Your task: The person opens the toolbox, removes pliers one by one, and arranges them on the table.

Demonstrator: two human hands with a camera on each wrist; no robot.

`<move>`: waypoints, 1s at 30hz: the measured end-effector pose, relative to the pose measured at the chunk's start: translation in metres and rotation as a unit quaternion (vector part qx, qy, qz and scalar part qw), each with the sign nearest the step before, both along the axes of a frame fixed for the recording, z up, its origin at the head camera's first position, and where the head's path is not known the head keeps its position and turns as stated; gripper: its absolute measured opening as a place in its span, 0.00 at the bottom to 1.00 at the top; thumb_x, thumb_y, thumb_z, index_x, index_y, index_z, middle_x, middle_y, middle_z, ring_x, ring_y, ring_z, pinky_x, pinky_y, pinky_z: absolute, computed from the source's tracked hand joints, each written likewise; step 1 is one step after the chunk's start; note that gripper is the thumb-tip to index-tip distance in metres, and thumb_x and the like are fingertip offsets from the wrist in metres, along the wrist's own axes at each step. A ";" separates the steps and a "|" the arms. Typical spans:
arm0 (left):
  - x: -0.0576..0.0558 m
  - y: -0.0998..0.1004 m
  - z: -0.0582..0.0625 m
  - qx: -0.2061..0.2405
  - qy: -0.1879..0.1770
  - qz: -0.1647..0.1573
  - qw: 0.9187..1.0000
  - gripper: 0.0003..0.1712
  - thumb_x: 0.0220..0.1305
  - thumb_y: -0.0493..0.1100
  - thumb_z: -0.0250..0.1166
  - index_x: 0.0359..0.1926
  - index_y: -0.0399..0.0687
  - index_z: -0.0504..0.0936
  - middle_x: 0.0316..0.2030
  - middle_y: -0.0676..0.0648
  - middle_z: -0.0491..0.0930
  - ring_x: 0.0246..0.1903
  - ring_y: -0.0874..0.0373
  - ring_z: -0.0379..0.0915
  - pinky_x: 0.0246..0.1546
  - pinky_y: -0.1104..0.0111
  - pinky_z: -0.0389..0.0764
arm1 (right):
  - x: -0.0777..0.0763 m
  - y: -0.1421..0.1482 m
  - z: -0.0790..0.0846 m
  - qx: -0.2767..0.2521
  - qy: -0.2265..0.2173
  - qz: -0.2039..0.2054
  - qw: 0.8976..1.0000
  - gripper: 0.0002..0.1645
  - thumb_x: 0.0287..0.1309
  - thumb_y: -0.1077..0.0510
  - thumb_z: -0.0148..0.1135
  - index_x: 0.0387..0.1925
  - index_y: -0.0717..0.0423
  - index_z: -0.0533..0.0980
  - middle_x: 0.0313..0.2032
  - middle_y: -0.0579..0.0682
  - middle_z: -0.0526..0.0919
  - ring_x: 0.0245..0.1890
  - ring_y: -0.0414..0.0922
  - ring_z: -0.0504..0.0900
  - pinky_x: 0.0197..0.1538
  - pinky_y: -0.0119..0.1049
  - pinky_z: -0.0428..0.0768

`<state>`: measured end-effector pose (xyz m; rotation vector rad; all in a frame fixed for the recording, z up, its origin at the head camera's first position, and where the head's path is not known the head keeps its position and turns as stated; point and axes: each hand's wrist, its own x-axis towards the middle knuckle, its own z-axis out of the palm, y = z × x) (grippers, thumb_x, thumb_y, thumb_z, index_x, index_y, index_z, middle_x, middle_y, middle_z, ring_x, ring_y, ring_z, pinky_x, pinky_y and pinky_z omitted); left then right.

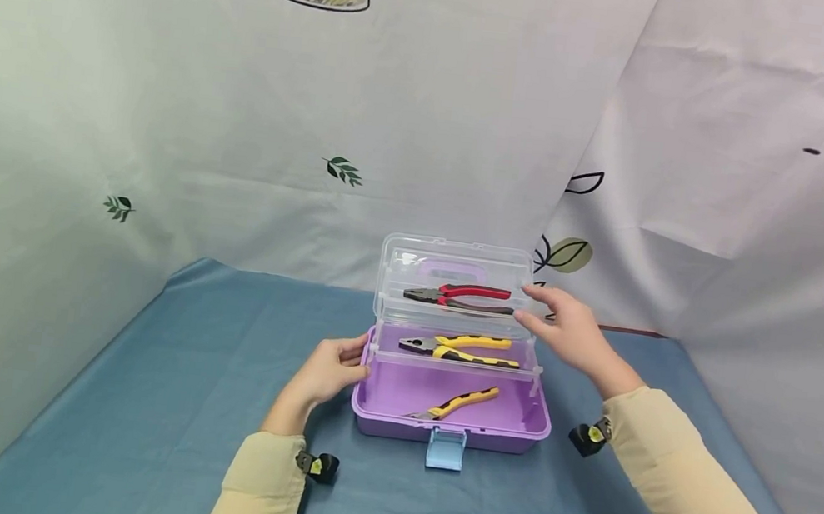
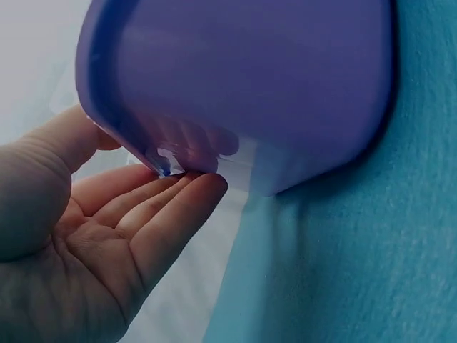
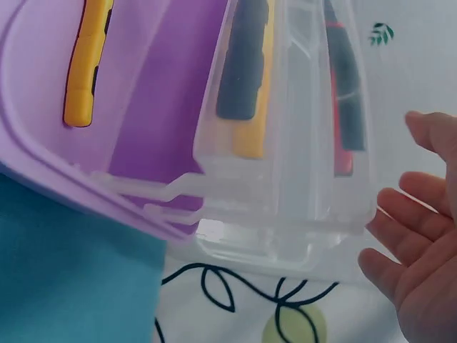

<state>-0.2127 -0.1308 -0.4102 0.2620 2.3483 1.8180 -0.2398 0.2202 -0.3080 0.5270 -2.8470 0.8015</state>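
Note:
A purple toolbox [image 1: 449, 435] stands opened on the table, its clear trays raised in steps. Red-and-black pliers [image 1: 476, 291] lie in the upper tray [image 1: 387, 309]; yellow-and-black pliers [image 1: 474, 341] lie in the lower tray [image 1: 461, 366]. Smaller yellow-handled pliers [image 1: 468, 400] rest in the purple bottom. At the box's left side, my left hand [image 1: 324, 372] holds the rim, thumb on one side and fingers on the other, as the left wrist view shows. My right hand [image 1: 570, 332] is beside the upper tray's right end, thumb and fingers spread, holding nothing.
A light blue latch [image 1: 445, 450] hangs at the box's front. The clear lid [image 1: 458, 249] stands up at the back. Blue cloth [image 1: 215, 404] covers the table, and a pale printed curtain [image 1: 247, 106] rises behind it.

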 end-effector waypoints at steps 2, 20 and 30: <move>0.000 0.000 -0.001 0.003 -0.003 0.003 1.000 0.36 0.56 0.29 0.61 0.66 0.27 0.60 0.60 0.27 0.68 0.60 0.37 0.68 0.55 0.57 0.76 | 0.000 -0.005 0.003 0.018 0.002 0.019 1.000 0.34 0.62 0.45 0.58 0.63 0.60 0.68 0.61 0.62 0.72 0.62 0.60 0.69 0.60 0.58 0.72; 0.000 0.003 -0.006 0.030 -0.011 0.008 0.999 0.36 0.57 0.28 0.60 0.67 0.29 0.60 0.60 0.27 0.67 0.60 0.37 0.67 0.53 0.57 0.78 | -0.012 -0.034 0.010 0.131 -0.027 0.085 0.987 0.23 0.67 0.53 0.53 0.57 0.65 0.74 0.50 0.61 0.81 0.47 0.54 0.81 0.48 0.49 0.81; 0.001 0.002 -0.005 0.037 -0.016 0.002 0.999 0.36 0.58 0.28 0.60 0.67 0.28 0.59 0.61 0.26 0.66 0.61 0.37 0.65 0.54 0.56 0.77 | -0.017 -0.037 0.012 0.114 -0.045 0.089 0.988 0.22 0.66 0.55 0.54 0.55 0.64 0.75 0.49 0.61 0.82 0.47 0.53 0.82 0.48 0.48 0.82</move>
